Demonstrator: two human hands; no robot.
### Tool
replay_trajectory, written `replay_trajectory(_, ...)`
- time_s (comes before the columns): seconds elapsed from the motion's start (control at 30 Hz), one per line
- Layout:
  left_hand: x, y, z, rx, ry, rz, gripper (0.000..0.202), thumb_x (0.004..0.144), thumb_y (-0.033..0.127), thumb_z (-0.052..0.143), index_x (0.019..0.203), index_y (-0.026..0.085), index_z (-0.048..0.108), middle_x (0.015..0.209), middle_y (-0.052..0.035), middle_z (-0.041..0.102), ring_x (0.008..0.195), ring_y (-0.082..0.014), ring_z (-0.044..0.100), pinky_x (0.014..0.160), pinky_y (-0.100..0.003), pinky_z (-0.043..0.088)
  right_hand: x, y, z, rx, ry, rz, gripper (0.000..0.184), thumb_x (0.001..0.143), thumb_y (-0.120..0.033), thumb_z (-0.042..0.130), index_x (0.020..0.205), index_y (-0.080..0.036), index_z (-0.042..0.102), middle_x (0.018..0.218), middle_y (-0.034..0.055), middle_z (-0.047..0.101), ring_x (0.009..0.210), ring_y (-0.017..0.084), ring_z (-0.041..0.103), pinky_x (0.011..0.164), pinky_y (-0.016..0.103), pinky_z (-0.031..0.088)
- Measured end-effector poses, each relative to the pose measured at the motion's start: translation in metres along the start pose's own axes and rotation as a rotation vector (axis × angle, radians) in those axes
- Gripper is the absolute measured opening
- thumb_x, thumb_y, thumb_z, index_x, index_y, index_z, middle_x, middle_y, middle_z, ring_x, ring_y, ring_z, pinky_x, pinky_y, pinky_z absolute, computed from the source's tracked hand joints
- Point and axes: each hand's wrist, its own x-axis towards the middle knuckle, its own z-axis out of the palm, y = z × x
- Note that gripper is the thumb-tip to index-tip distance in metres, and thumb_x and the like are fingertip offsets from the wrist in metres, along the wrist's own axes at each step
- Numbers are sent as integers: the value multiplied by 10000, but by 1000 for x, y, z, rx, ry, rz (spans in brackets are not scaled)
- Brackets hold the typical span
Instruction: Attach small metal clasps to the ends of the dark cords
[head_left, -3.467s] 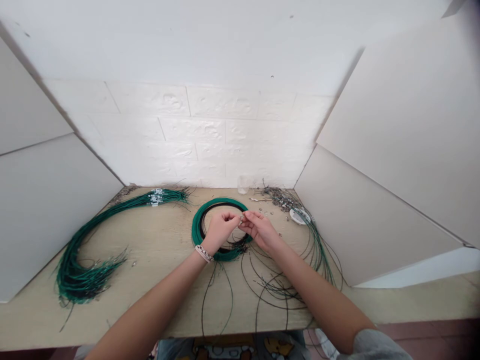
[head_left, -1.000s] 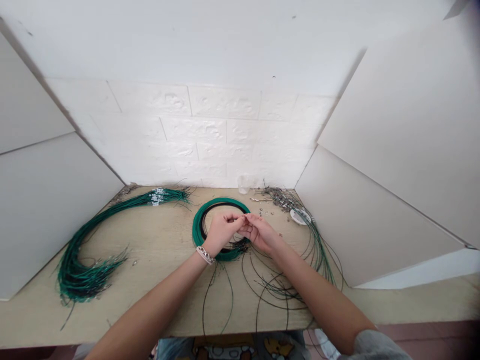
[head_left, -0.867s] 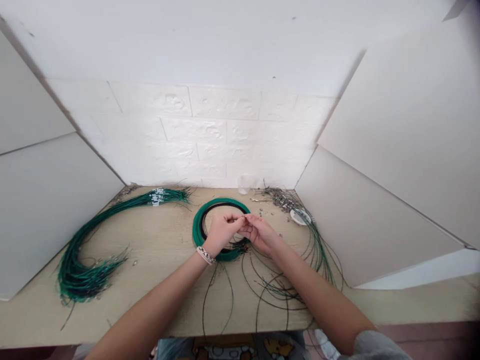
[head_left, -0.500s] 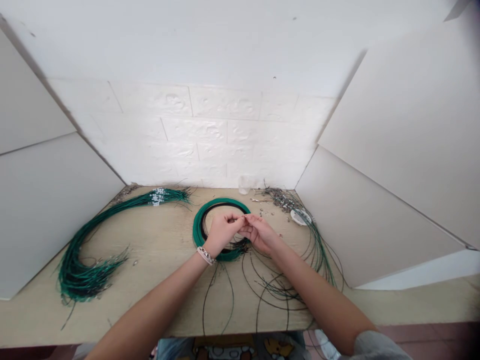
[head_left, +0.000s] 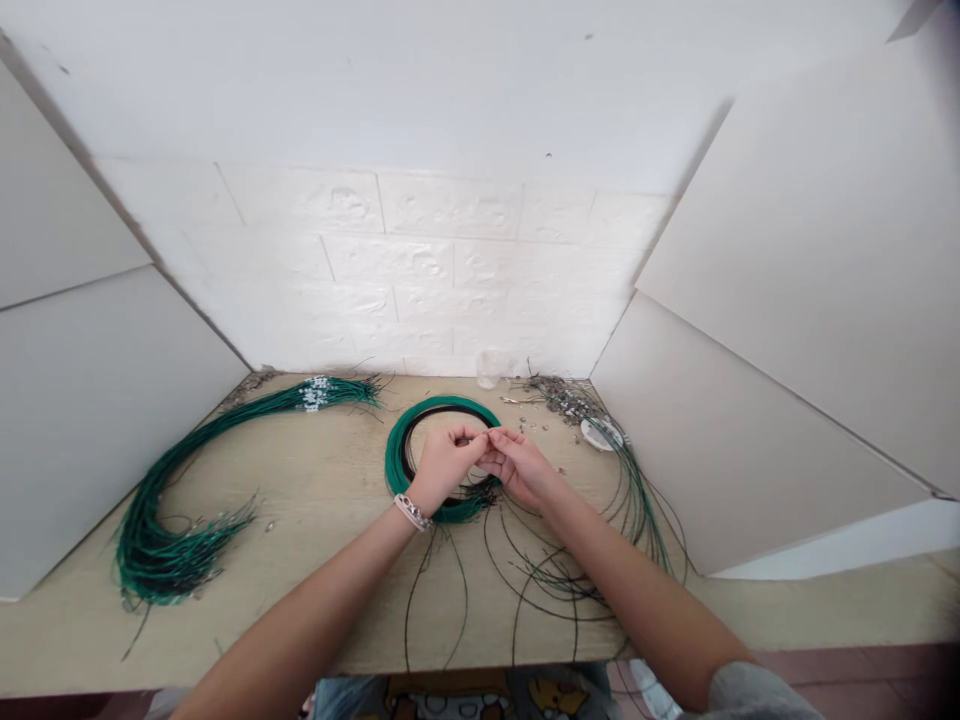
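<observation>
My left hand and my right hand meet fingertip to fingertip above a coil of green and black cord. Both are closed in a pinch. Whatever lies between the fingers is too small and covered to make out. The coil rests on the table, its right part partly hidden behind my hands. Loose dark cords curve out below my hands, some of them passing under my right forearm. A bracelet circles my left wrist.
A long bundle of green cords curves along the table's left side, with white pieces near its far end. Small metal parts are heaped at the back right, beside a white round item. Pale panels stand on both sides.
</observation>
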Motion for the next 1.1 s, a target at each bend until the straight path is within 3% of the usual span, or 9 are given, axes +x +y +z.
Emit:
replay_trajectory(0.3,1,1,-2,42,-28,33,193,697,302,555,616,135,608,626,-7,606,616,-124,535,585,-220,406,1,-6,0,-188,60,-72,246,602,-356,739,731,-154,681,685,32,684,632,127,631,706,300,507)
replay_trajectory(0.53,2,3,-2,14,-71,32,245,737,351,511,630,143,586,636,-6,575,644,-129,514,614,-228,399,4,-6,-3,-368,105,-151,266,643,-409,689,730,-158,680,607,17,638,570,117,585,630,290,495)
replay_trajectory(0.8,2,-2,-3,-38,-92,-43,316,779,418,439,651,150,548,481,54,346,448,-80,306,443,-215,252,2,-10,-2,-558,164,-276,226,663,-396,662,709,-175,664,708,15,655,560,95,514,551,237,428)
replay_trajectory(0.93,3,-2,-2,-44,-134,-70,359,762,459,467,565,160,491,474,42,381,430,-69,310,410,-208,219,3,-11,-5,-606,187,-299,252,686,-416,627,722,-170,668,688,14,638,562,106,500,551,240,409)
replay_trajectory(1.1,1,1,-1,-147,-199,-158,234,699,380,559,685,148,582,590,17,509,442,-50,359,391,-185,204,5,-10,-8,-691,204,-372,258,728,-417,579,686,-170,644,629,9,593,580,120,490,569,248,399)
